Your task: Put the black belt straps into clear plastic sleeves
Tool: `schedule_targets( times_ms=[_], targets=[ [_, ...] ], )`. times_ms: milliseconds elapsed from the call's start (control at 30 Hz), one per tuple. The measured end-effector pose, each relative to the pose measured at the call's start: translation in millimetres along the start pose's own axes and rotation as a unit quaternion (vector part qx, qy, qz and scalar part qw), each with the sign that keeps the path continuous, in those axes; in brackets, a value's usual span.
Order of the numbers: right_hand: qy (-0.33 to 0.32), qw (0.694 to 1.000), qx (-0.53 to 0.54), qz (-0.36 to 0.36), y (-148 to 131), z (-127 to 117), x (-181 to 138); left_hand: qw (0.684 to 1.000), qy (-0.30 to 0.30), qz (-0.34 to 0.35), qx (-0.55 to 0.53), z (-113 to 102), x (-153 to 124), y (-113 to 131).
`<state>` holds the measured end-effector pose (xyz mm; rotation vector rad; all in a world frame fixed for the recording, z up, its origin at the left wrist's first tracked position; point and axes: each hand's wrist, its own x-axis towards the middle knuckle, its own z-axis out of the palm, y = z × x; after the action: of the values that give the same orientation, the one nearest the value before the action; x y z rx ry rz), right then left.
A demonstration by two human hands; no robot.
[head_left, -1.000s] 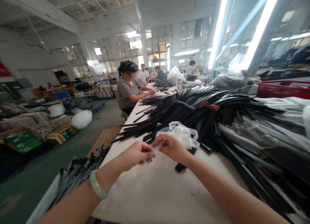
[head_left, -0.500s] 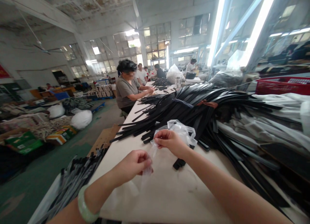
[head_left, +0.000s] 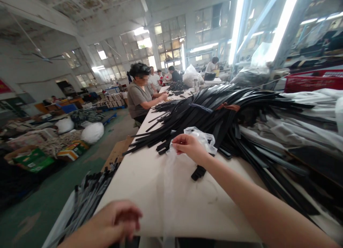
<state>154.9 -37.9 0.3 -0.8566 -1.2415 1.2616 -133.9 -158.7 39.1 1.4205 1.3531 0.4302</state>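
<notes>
My right hand is pinched on the top end of a long clear plastic sleeve above the white table. The sleeve hangs down toward the table's near edge. My left hand is low at that edge with its fingers curled, close to the sleeve's lower end; whether it grips the sleeve is unclear. A crumpled clear plastic bag lies just behind my right hand. A small black piece rests on the table below my right wrist.
A big heap of long black strips covers the table's middle and right. More strips stick out at the left edge. A seated person works further along the table, others beyond. A red crate stands at right.
My left hand has drawn back and down from beside my right hand to the table's near edge. The plastic sleeve has stretched out long between them. My right hand stayed nearly still.
</notes>
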Motion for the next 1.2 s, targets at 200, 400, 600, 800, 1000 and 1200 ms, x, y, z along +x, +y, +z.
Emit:
schedule_targets(
  times_ms=[200, 400, 600, 800, 1000, 1200],
  targets=[
    [-0.06, 0.998, -0.024, 0.017, 6.2, 16.9, -9.3, 0.962, 0.131, 0.236, 0.042, 40.0, 92.8, 63.8],
    [0.043, 0.999, -0.023, -0.011, 5.9, 12.8, 0.2, 0.956, 0.116, 0.269, 0.014, 62.8, 149.5, 75.1],
    [0.018, 0.995, -0.053, 0.078, 19.3, 15.1, 1.2, 0.956, 0.117, 0.23, -0.139, 53.8, 173.3, 66.8],
    [-0.019, 0.989, -0.093, 0.115, 30.2, 19.5, -4.8, 0.951, 0.113, 0.218, -0.186, 54.2, 172.0, 57.3],
    [-0.078, 0.98, -0.142, 0.114, 15.6, 30.2, -14.6, 0.924, 0.121, 0.2, -0.303, 47.6, 171.5, 55.1],
    [0.013, 0.863, -0.498, -0.083, -15.5, 8.3, 15.2, 0.883, 0.199, 0.253, -0.341, 9.5, 184.4, 55.3]
  ],
)
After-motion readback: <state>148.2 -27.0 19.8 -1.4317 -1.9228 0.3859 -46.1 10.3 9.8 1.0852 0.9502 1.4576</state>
